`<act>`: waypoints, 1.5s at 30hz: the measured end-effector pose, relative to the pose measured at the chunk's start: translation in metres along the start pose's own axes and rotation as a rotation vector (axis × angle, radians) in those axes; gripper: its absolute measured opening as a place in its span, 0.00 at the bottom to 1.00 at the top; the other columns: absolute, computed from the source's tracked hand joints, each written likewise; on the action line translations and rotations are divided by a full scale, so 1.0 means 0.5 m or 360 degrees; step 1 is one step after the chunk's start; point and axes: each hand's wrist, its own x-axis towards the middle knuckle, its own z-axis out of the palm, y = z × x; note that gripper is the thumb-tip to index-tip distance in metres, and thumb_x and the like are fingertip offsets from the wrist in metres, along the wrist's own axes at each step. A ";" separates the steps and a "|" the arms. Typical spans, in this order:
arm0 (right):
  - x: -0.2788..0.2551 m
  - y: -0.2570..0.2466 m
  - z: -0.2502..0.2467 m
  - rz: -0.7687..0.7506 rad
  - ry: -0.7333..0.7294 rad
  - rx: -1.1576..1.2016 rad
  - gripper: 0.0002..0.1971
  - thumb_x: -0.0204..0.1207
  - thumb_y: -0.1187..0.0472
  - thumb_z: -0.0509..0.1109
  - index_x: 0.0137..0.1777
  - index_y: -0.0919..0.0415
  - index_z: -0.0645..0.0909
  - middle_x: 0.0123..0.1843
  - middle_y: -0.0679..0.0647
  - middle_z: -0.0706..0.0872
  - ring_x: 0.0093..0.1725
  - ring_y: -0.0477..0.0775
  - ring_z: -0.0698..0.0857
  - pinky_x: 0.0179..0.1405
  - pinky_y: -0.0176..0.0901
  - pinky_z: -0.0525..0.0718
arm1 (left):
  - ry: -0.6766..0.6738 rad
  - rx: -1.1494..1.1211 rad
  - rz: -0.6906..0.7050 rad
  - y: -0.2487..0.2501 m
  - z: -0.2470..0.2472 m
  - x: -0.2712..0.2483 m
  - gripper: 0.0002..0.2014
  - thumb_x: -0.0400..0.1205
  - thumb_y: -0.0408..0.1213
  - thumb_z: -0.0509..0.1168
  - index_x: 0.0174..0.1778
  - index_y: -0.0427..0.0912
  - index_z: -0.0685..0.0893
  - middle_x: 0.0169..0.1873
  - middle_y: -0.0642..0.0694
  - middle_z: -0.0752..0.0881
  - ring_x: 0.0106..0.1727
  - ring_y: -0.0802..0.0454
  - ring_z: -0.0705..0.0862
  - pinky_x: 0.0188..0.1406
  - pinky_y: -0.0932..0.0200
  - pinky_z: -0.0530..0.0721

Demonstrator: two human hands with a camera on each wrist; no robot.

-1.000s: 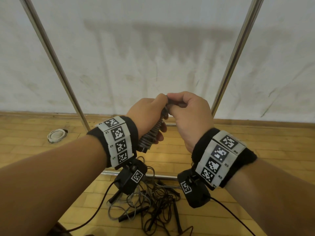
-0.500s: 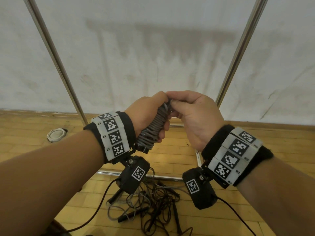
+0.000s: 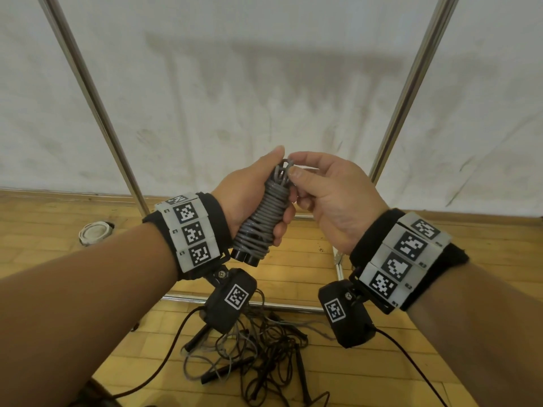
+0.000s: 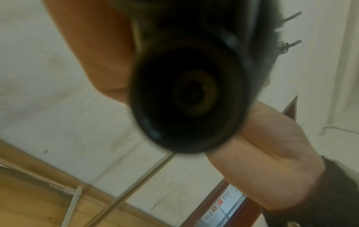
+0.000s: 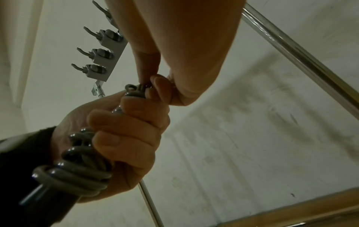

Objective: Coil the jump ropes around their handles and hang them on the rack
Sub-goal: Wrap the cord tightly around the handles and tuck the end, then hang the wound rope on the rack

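Grey jump rope [image 3: 264, 212] is wound tight around its paired black handles [image 3: 245, 257] and held tilted in mid-air, centre of the head view, rope end at 12 o'clock, handle butts at 7 o'clock. Left hand [image 3: 249, 198] is wrapped around the coil, fingers curled over it (clear in the right wrist view). Right hand [image 3: 329, 195] is pinching the small rope loop at the top between thumb and forefinger. Rack uprights [image 3: 97, 113] are seen behind; the hook strip [image 5: 104, 50] sits overhead. Loose ropes [image 3: 258, 348] are tangled on the wood floor [image 3: 308, 259] at 6 o'clock, well apart from the hands.
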 end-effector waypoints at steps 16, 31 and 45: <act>0.027 -0.028 -0.053 -0.0315 -0.0130 -0.1245 0.11 0.85 0.62 0.69 0.66 0.54 0.81 0.47 0.50 0.89 0.38 0.46 0.85 0.43 0.36 0.85 | 0.0060 0.0113 0.0018 -0.003 -0.031 0.011 0.32 0.79 0.70 0.68 0.49 0.39 0.81 0.34 0.38 0.86 0.26 0.43 0.85 0.29 0.52 0.87; 0.034 0.022 -0.061 -0.0028 -0.0114 -0.1256 0.07 0.86 0.52 0.66 0.51 0.50 0.85 0.29 0.48 0.85 0.24 0.46 0.83 0.27 0.43 0.86 | 0.0102 0.0470 0.0363 -0.036 -0.021 0.020 0.11 0.80 0.38 0.77 0.56 0.43 0.86 0.38 0.44 0.91 0.39 0.40 0.93 0.37 0.51 0.91; 0.038 0.031 -0.050 0.0188 0.0049 -0.1000 0.11 0.84 0.60 0.61 0.49 0.59 0.86 0.29 0.54 0.89 0.22 0.53 0.86 0.21 0.43 0.84 | 0.0357 0.1162 0.0593 -0.013 0.001 0.009 0.08 0.86 0.51 0.71 0.50 0.51 0.84 0.36 0.49 0.91 0.38 0.48 0.94 0.40 0.45 0.95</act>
